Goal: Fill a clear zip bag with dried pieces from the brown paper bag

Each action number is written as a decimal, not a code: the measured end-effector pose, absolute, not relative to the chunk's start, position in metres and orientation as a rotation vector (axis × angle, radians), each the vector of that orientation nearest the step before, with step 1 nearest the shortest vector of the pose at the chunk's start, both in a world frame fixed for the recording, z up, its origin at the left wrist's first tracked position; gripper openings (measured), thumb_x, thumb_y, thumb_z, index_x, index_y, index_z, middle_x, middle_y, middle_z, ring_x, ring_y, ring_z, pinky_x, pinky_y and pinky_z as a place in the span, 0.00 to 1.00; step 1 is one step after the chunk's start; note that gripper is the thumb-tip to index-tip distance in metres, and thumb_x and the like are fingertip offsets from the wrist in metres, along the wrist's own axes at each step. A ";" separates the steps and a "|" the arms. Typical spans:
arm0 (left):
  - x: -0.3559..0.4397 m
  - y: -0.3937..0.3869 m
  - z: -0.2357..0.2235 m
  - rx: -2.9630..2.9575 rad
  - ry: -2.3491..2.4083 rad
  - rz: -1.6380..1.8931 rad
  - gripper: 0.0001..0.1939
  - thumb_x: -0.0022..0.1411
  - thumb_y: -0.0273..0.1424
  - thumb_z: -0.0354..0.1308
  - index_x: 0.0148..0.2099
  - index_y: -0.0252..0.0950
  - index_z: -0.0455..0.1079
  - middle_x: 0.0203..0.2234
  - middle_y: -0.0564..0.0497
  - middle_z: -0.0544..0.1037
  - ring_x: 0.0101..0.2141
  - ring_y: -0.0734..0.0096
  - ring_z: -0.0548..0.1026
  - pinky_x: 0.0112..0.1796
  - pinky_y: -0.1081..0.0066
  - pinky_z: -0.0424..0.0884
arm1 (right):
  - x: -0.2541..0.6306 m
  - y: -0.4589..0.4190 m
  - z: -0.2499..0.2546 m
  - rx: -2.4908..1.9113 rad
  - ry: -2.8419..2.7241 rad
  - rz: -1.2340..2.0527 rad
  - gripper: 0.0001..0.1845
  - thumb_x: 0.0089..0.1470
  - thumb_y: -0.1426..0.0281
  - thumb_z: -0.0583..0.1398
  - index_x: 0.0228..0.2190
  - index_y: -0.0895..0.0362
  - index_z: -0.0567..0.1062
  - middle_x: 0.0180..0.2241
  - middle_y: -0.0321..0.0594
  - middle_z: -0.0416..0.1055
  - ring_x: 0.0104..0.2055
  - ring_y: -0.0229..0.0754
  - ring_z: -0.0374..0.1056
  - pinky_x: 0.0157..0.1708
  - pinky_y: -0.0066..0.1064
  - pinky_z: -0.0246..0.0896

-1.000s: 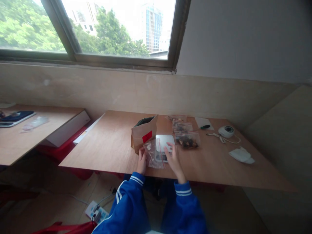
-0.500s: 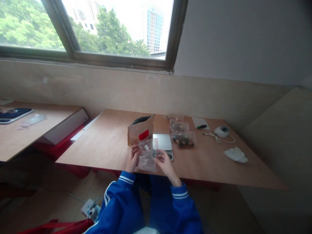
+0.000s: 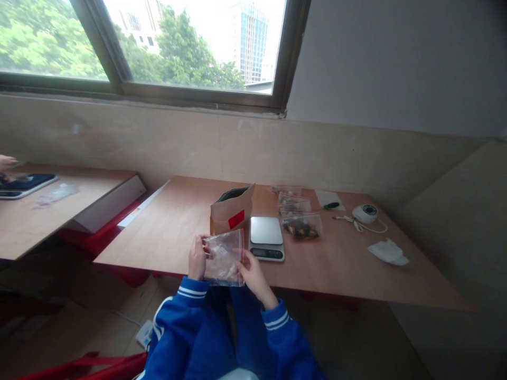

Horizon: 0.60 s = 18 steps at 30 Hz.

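A clear zip bag (image 3: 222,258) with a red seal strip hangs between my hands at the table's front edge, the strip on its right side. My left hand (image 3: 197,258) grips the bag's left side. At the red strip, the fingers of my right hand (image 3: 250,272) pinch the bag's right edge. The bag looks flat, with a small white label on it. Just behind it stands an open brown paper pouch (image 3: 232,212) with a red label. A digital kitchen scale (image 3: 266,232) with a silver plate lies to the right of the bag, nothing on its plate.
Several filled zip bags (image 3: 301,226) lie right of the scale. Farther right are a green-and-black tool (image 3: 331,205) on white paper, a white round device (image 3: 364,214) with a cable, and a crumpled tissue (image 3: 388,252). Another person's hand (image 3: 7,161) shows at the left table.
Both hands have moved left with the zip bag, off the front of the scale, whose buttons and display now show. Another person's hand has come into view at the far left.
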<state>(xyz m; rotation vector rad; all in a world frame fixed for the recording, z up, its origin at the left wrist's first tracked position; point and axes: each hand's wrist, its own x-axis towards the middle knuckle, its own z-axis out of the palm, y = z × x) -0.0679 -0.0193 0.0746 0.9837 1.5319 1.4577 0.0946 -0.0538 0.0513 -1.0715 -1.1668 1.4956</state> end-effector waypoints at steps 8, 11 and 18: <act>-0.094 -0.019 0.078 1.138 1.548 1.336 0.30 0.45 0.60 0.56 0.24 0.35 0.68 0.20 0.50 0.73 0.25 0.68 0.74 0.24 0.72 0.70 | 0.079 -0.062 0.050 -1.048 -1.360 1.591 0.23 0.51 0.63 0.60 0.49 0.54 0.67 0.28 0.34 0.66 0.20 0.33 0.63 0.17 0.24 0.58; -0.115 -0.012 0.078 1.145 1.620 1.195 0.31 0.45 0.62 0.54 0.23 0.35 0.66 0.15 0.54 0.68 0.15 0.72 0.68 0.16 0.73 0.65 | 0.076 -0.068 0.056 -0.962 -1.533 1.605 0.23 0.52 0.66 0.59 0.51 0.52 0.67 0.38 0.38 0.68 0.27 0.35 0.68 0.25 0.28 0.66; -0.182 0.038 0.082 1.323 2.082 1.005 0.28 0.58 0.53 0.42 0.39 0.34 0.71 0.26 0.48 0.77 0.18 0.69 0.72 0.24 0.68 0.72 | 0.180 -0.026 0.057 -1.285 -1.657 0.884 0.17 0.56 0.69 0.53 0.47 0.54 0.72 0.45 0.45 0.70 0.47 0.45 0.68 0.47 0.41 0.65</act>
